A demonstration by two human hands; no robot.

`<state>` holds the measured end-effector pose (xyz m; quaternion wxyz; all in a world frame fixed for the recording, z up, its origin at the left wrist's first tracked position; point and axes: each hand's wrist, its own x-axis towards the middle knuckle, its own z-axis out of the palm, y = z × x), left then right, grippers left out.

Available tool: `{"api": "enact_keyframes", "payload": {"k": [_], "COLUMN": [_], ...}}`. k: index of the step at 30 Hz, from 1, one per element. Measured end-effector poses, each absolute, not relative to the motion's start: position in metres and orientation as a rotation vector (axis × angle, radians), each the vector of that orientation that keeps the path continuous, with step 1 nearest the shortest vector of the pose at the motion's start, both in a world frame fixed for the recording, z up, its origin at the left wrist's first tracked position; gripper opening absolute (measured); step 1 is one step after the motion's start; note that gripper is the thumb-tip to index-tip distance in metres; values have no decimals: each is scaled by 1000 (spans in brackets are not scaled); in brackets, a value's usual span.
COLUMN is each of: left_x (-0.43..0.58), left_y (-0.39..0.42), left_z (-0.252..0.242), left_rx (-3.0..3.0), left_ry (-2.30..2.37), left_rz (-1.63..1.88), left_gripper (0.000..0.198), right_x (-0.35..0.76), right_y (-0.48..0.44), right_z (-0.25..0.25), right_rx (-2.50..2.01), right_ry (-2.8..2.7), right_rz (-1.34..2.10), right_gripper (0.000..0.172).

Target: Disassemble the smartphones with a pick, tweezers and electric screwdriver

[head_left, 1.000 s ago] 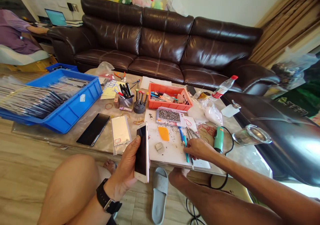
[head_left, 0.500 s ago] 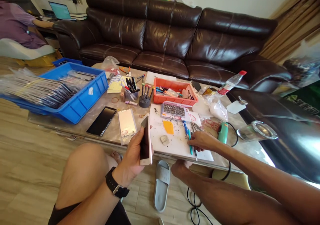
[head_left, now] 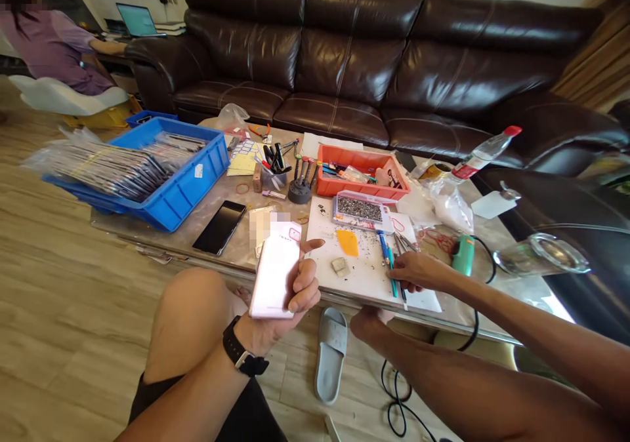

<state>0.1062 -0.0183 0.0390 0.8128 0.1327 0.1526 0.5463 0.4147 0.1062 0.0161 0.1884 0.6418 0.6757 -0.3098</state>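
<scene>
My left hand [head_left: 302,288] is closed around a smartphone [head_left: 276,268], its pale pink, shiny back turned toward me. A small red-outlined sticker shows at the phone's top corner. My right hand [head_left: 420,270] is low over the white mat [head_left: 325,232], fingers curled down among slim tools. A teal pen-like tool [head_left: 392,275] lies at its fingertips, with a blue screwdriver [head_left: 382,245] beside it. Under the hand shows a dark slim tool [head_left: 403,294], and tweezers [head_left: 406,242] lie just beyond. What the right fingers grip is hidden.
A blue crate [head_left: 197,189] of bagged phone parts stands left, near a black phone [head_left: 220,227]. An orange-red tray [head_left: 364,189], screw box [head_left: 361,222], yellow plastic piece [head_left: 347,242], screwdriver stand [head_left: 299,191], green tool [head_left: 463,255] and glass jar [head_left: 536,258] are around. A person sits far left.
My left hand has turned the phone over: its dark screen faced me before, and now its pink back does. My right hand stays by the tools. The view has shifted slightly.
</scene>
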Motion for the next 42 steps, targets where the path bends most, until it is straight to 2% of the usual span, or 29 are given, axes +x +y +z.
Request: {"api": "enact_keyframes", "payload": {"k": [4, 9, 13, 17, 19, 22, 25, 28, 33, 39, 42], "left_x": [108, 108, 109, 111, 110, 106, 103, 105, 115, 131, 140], "left_y": [-18, -12, -9, -8, -7, -1, 8, 16, 20, 32, 39], "left_z": [41, 34, 32, 45, 53, 55, 47, 37, 21, -2, -12], "left_rx": [287, 180, 105, 76, 112, 227, 342, 343, 333, 363, 385], "left_ry": [313, 558, 655, 753, 720, 724, 761, 808, 883, 962, 1003], "left_rz": [1160, 1225, 1267, 1216, 1153, 1129, 1253, 1332, 1290, 1216, 1179], "left_gripper": [37, 32, 46, 35, 39, 43, 40, 39, 40, 51, 51], "right_x": [414, 414, 412, 417, 426, 439, 441, 428, 396, 387, 394], "right_y": [107, 107, 102, 103, 102, 91, 72, 57, 54, 60, 62], "right_z": [17, 17, 26, 47, 64, 90, 102, 92, 45, 8, 5], "right_rx": [1784, 1777, 1787, 1884, 1975, 2098, 2146, 2157, 2259, 2410, 2471], "right_ry": [1920, 1935, 1941, 1900, 1892, 1879, 1848, 1834, 1848, 1821, 1839], "right_rz": [-876, -832, -812, -848, -838, -814, -818, -809, -612, -448, -493], "right_gripper": [32, 36, 43, 32, 28, 28, 32, 34, 34, 23, 30]}}
